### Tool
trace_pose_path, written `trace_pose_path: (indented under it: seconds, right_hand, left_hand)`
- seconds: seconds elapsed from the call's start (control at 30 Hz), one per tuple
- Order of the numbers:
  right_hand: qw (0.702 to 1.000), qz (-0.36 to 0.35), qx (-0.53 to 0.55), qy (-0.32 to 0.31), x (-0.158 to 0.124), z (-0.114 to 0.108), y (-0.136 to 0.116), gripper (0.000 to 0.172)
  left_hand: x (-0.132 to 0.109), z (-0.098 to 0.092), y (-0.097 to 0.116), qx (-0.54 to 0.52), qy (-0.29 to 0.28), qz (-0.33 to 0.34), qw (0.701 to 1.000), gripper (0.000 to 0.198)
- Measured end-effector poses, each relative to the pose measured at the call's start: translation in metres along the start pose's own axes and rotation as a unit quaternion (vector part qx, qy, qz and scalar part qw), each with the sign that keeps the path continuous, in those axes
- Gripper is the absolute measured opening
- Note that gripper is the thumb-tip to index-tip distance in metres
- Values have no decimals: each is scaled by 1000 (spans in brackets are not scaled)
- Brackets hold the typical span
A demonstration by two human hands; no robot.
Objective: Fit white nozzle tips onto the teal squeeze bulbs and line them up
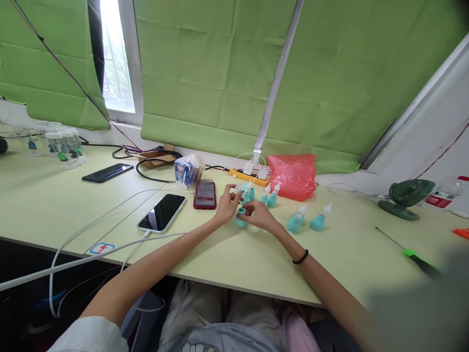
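Observation:
My right hand (258, 216) is closed on a teal squeeze bulb (241, 220) of a nasal aspirator, its open neck facing up, low over the table. Just left of it, my left hand (229, 204) pinches a small whitish nozzle tip (239, 188), partly hidden by the fingers. Behind the hands stand several teal bulbs, among them an aspirator (272, 199) with its clear tip on. To the right of my right hand are more, including one aspirator (294, 224) and another aspirator (318, 222) with its tip leaning right.
A red phone (204, 195), a charging phone (161, 213) and a bagged blue box (185, 172) lie left. Behind are a yellow power strip (249, 177) and red bubble wrap (292, 176). A screwdriver (408, 253) and green fan (406, 198) are right. White cables cross the front left edge.

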State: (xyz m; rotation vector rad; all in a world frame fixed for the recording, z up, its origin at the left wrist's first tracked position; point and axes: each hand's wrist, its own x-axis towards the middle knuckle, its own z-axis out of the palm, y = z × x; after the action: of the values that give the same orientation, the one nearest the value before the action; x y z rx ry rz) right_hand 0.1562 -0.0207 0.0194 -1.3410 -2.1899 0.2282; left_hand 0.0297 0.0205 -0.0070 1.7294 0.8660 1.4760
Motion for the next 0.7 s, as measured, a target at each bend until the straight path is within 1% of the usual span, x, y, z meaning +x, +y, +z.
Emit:
trace_pose_path:
  seconds: [0.07, 0.17, 0.27, 0.4, 0.53, 0.6, 0.63, 0.7]
  right_hand:
    - [998, 11, 47, 30, -1, 9, 7, 16]
    - [989, 29, 112, 87, -5, 13, 15, 19]
    - [977, 41, 172, 119, -7, 17, 16, 22]
    - [963, 56, 240, 107, -8, 17, 11, 19]
    - [941, 106, 316, 65, -6, 12, 10, 20]
    - [944, 113, 304, 60, -5, 8, 14, 19]
    - [953, 109, 273, 73, -5, 7, 16, 18]
    - [973, 89, 175, 118, -4, 4, 23, 15]
  left_hand:
    - [-3, 6, -5, -29, -26, -24, 999, 32]
    - [-6, 11, -10, -48, -49, -48, 997, 32]
    - [-9, 11, -11, -26, -75, -36, 996, 31]
    - [-14, 11, -11, 25, -95, 1, 995, 28]
    - [-18, 14, -10, 79, -102, 36, 991, 26]
    - [-18, 14, -9, 97, -107, 45, 989, 28]
    - [-17, 13, -8, 101, -112, 41, 988, 28]
    - [-16, 11, -6, 110, -117, 21, 987, 25]
